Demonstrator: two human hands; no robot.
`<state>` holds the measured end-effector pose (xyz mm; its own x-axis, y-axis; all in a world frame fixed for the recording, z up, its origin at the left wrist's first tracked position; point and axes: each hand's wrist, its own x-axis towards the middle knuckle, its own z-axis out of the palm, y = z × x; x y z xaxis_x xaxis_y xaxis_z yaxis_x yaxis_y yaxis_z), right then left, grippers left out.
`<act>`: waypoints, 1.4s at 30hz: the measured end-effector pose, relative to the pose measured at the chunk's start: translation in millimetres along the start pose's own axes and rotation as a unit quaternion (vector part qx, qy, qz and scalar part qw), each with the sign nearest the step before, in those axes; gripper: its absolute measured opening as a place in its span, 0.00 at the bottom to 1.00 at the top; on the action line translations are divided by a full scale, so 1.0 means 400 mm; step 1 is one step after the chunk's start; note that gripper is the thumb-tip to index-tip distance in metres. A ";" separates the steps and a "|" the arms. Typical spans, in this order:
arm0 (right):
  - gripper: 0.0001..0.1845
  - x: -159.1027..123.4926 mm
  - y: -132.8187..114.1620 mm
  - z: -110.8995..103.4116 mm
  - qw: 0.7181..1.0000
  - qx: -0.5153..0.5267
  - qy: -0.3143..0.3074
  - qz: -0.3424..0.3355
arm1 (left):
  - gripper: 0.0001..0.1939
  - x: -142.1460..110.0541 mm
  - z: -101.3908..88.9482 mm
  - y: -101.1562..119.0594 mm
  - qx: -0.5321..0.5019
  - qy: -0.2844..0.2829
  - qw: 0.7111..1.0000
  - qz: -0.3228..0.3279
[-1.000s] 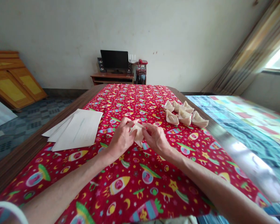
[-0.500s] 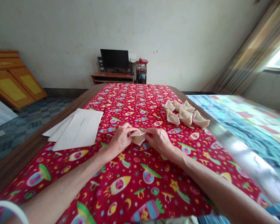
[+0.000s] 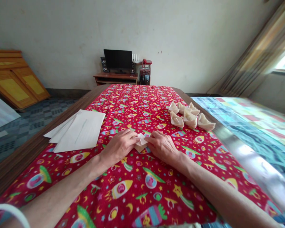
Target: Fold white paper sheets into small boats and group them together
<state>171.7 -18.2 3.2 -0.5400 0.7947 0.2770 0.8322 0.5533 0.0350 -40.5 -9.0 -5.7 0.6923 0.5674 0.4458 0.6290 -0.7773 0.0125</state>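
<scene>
Pale wall (image 3: 192, 47) fills the upper part of the frame, and before it, at upper centre, stands a desk (image 3: 115, 75) with a black monitor (image 3: 118, 59). Just right of the monitor one can see a red phone (image 3: 146, 61). At the left edge of the frame stands a wooden cabinet (image 3: 16, 79) with yellow panels, and at the upper right hangs a curtain (image 3: 251, 63). Below the curtain, on the right, blue and checked fabric (image 3: 247, 126) is spread.

Red cloth (image 3: 104, 202), printed with rockets and stars, covers most of the brown table (image 3: 84, 97). Slightly below the middle of the frame is the folded paper (image 3: 142, 142), small and whitish, between the two hands. The left hand (image 3: 120, 144) has its fingers bent and nearly closed, pinching the left side of the paper. The right hand (image 3: 162, 145), also with curled fingers, pinches the right side. Some fingertips are hidden, and I cannot tell whether the paper touches the cloth.

At left centre of the frame lie several overlapping sheets (image 3: 85, 129). At right centre, apart from the right hand, boat-shaped pieces (image 3: 190, 119) stand close together in two rows.
</scene>
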 end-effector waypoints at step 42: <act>0.13 -0.007 0.019 0.043 0.968 0.244 0.058 0.008 | 0.04 -0.023 0.033 -0.034 -0.175 0.030 0.976 -0.123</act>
<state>177.4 -12.0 -13.9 -0.4856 0.7866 0.3813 0.6674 0.6154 -0.4195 -50.8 0.0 -21.9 0.5069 0.7400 0.4421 0.6072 -0.6705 0.4262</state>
